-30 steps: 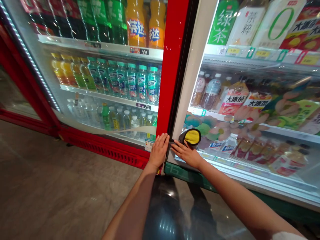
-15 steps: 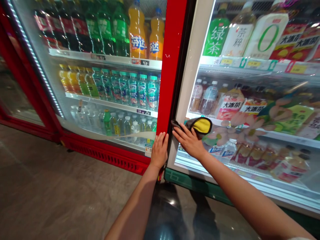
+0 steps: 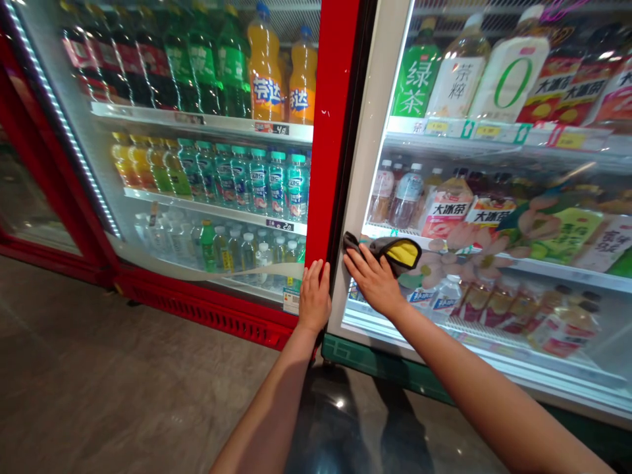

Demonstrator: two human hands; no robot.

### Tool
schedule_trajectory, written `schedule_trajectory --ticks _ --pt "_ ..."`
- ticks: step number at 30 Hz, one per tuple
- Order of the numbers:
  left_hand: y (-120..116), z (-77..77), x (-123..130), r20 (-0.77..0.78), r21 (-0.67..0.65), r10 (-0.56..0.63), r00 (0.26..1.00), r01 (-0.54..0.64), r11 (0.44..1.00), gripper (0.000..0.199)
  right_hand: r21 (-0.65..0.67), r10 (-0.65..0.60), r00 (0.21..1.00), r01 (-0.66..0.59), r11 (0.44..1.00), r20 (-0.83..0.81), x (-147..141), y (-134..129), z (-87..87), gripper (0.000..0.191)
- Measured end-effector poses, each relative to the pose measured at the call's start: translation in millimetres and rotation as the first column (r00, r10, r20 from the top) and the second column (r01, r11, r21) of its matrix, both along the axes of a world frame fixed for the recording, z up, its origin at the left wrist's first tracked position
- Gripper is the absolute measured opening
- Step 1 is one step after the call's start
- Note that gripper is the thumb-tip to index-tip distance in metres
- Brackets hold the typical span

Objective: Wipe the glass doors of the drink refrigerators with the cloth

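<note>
My left hand (image 3: 315, 299) lies flat with its fingers stretched out on the lower part of the red fridge frame (image 3: 330, 164). Under the fingers of my right hand (image 3: 374, 280) is a grey and yellow cleaning cloth (image 3: 402, 252), pressed against the lower left of the white-framed fridge door (image 3: 363, 145). The cloth's folded yellow side bulges out over the glass, while its dark grey end shows past my fingertips. My palm hides part of it.
Behind the left glass stand soda bottles (image 3: 266, 72) and small teal-capped bottles (image 3: 258, 178). Large tea bottles (image 3: 511, 72) fill the right fridge's upper shelf. A dark gap (image 3: 348, 145) separates the two fridges. A green base panel (image 3: 385, 362) runs above the grey floor (image 3: 148, 395).
The view has shifted slightly, with the fridges now a little further left. My right hand still presses the cloth in nearly the same spot, and the cloth's yellow fold looks flatter. My left hand stays put.
</note>
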State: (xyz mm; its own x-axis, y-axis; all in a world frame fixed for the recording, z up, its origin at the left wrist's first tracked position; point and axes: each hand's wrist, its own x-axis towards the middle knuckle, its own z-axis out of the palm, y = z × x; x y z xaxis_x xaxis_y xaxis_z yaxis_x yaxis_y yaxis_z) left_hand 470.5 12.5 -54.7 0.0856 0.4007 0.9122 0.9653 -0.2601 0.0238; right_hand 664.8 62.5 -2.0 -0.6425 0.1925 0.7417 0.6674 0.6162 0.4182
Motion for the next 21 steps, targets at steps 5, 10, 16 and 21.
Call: schedule_trajectory --ticks 5,10,16,21 --pt "-0.5 3.4 -1.9 0.01 0.011 0.0 1.0 0.0 1.0 0.083 0.018 0.146 0.966 -0.153 0.988 0.213 -5.2 5.8 -5.4 0.056" --pt "-2.4 9.7 3.2 -0.01 0.029 -0.023 1.0 0.024 0.999 0.083 -0.043 0.004 0.996 -0.008 0.999 -0.094 -13.0 5.0 23.7 0.065" --pt "0.7 9.1 5.6 0.036 0.005 -0.016 0.999 0.016 1.0 0.08 0.02 0.103 0.988 -0.106 0.994 0.118 -3.4 2.5 -27.2 0.058" --pt "5.1 9.0 16.6 -0.016 -0.032 -0.032 0.999 0.032 0.999 0.085 -0.069 -0.056 0.998 0.053 0.996 -0.036 18.3 0.4 -11.8 0.066"
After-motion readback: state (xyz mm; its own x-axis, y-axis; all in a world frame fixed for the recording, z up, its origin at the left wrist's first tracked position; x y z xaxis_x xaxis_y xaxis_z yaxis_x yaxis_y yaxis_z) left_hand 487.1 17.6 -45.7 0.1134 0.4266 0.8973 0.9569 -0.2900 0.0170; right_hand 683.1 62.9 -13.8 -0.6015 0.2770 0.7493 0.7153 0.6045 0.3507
